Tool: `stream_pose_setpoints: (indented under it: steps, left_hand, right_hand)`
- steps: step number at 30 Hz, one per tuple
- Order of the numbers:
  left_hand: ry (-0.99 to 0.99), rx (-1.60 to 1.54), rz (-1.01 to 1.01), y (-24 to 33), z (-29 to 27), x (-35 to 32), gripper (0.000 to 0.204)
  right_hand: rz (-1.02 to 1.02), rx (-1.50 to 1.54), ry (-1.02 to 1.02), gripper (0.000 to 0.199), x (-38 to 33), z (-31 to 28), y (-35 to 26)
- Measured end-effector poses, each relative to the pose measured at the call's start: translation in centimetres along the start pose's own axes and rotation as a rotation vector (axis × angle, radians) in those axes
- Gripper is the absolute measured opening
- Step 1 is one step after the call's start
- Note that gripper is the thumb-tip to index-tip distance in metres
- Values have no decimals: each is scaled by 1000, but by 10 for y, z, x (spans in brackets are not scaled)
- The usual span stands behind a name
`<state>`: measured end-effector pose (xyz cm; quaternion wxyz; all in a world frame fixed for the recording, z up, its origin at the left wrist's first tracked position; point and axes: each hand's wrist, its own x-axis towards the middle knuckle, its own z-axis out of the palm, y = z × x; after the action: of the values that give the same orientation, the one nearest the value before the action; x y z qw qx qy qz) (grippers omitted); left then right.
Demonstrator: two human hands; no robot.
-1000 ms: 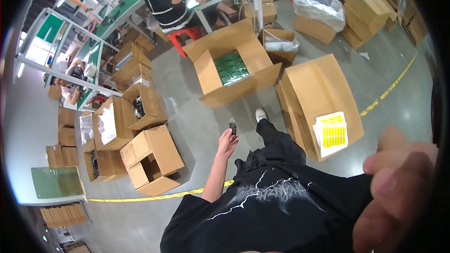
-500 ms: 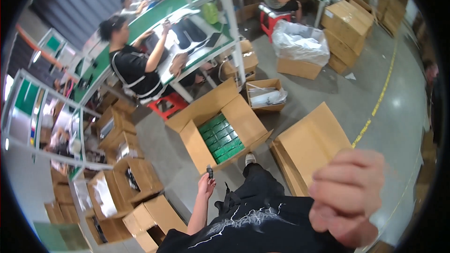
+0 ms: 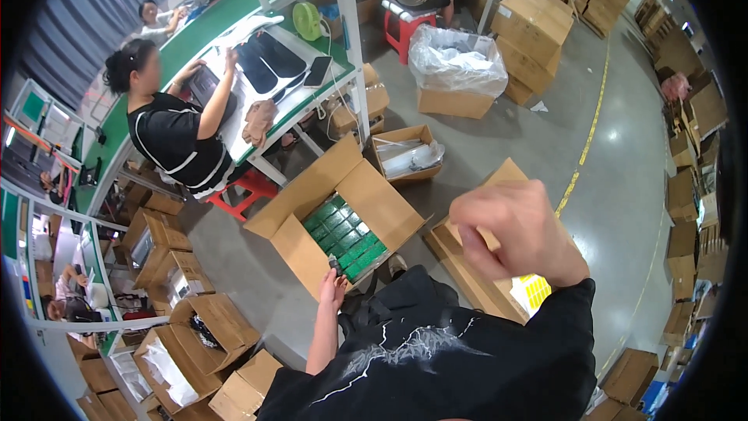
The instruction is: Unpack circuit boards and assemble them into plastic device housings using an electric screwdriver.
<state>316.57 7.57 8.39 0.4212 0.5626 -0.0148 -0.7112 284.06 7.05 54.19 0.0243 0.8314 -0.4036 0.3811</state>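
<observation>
My left hand (image 3: 333, 290) is closed on a small black object (image 3: 334, 263), too small to name, held upright at the near edge of an open cardboard carton (image 3: 305, 260). Green shiny packs (image 3: 343, 226) lie in rows inside that carton. Raised close to the camera, my right hand (image 3: 510, 226) has its fingers curled in; what they hold, if anything, is hidden. Beneath it stands a second open carton (image 3: 467, 273), partly covered by the hand and forearm. A sheet of yellow labels (image 3: 536, 292) shows beside the right forearm.
A co-worker (image 3: 175, 129) sits on a red stool (image 3: 245, 193) at a green-edged bench (image 3: 300, 113) on the left. Nearby are a small carton with plastic-wrapped contents (image 3: 409, 157) and a bag-lined carton (image 3: 456, 101). More cartons (image 3: 206, 327) stand at lower left.
The whole view has shifted. My left hand, still with the black object, is now closer to the carton of green packs. My right hand has moved up and left; the yellow labels have come into sight.
</observation>
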Motion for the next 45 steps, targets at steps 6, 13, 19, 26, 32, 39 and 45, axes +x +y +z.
stream_pose_setpoints:
  steps: [6,13,19,26,32,39,45]
  left_hand:
    - [-35,-19,-30,19,-14,22,20]
    - [-191,87,-4,-8,-37,117,16]
    - [12,319,120,-58,-22,252,32]
    - [326,1149,-104,-127,-70,349,52]
    - [373,1372,-145,-153,-95,373,54]
    - [436,1522,-108,-173,-95,365,48]
    - [579,1298,-8,-165,-88,396,40]
  right_hand:
    - [605,80,-514,24,-36,135,43]
    - [782,180,-1160,32,-176,382,137]
    - [456,-69,-1312,34,-300,583,184]
    - [124,-137,-1504,33,-391,732,187]
    - [-153,-383,-1646,34,-458,754,243]
    - [-465,-262,-1364,26,-414,672,247]
    - [-111,-741,-1590,29,-340,582,271]
